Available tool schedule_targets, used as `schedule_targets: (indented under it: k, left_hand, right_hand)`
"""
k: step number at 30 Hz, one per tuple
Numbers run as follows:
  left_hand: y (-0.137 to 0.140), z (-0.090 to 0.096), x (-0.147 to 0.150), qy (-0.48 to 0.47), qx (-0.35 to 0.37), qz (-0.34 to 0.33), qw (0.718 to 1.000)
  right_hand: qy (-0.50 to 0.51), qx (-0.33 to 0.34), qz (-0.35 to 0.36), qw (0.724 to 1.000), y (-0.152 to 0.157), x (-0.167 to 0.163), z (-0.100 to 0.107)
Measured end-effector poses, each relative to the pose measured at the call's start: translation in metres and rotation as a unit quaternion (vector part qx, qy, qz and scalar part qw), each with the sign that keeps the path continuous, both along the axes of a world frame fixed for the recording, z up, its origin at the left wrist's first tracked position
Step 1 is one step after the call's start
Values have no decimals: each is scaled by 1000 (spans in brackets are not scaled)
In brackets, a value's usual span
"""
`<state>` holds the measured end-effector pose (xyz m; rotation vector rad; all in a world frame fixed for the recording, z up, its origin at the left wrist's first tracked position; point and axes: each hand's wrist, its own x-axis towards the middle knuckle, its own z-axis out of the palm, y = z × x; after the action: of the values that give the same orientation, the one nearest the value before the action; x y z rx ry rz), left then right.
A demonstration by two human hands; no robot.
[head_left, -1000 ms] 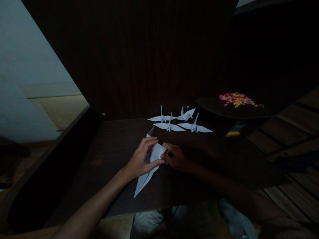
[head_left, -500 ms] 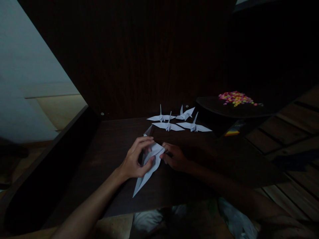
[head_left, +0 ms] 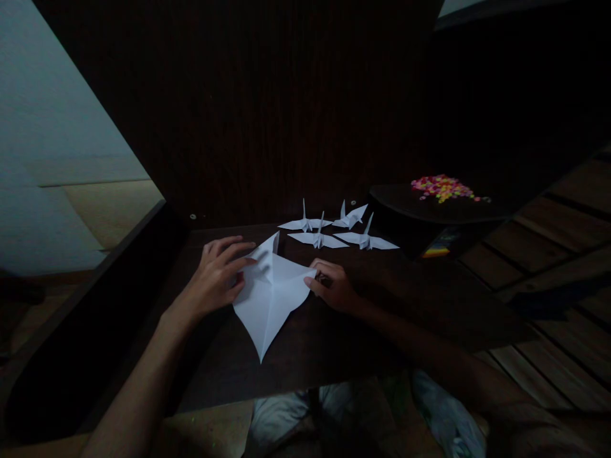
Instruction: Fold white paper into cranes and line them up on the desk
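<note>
A white sheet of paper, creased and partly folded, lies spread in a kite shape on the dark tabletop. One narrow point sticks up at its far end, and another points toward me. My right hand pinches the paper's right corner between thumb and fingers. At the left side, my left hand has its fingers apart, with fingertips and thumb touching the paper. The hand hides the left corner. Beyond the paper stand several finished white paper cranes, wings spread.
A heap of small pink and yellow pieces lies on a rounded dark shelf at the right. Behind the cranes rises a dark wooden panel. A raised dark side board borders the tabletop on the left.
My left hand has moved left, and the folded paper has opened out wide and flat. My right hand still holds the right corner. The view has shifted slightly.
</note>
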<state>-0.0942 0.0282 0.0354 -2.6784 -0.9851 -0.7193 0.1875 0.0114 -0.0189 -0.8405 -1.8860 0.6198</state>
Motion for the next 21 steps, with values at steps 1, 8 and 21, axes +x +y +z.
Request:
schedule_targets:
  k: [1,8,21]
  left_hand:
    - [1,-2,-4,12,-3,1,1000]
    - [-17,-23,4,45,-120,-31,991]
    - [-55,-57,8,34,-182,0,983]
  right_hand:
    - [0,7,1,1000,0,1,0]
    - [-37,-18,-2,999,-4,9,3]
    - [-99,-218,-64,969,-6,26,-13]
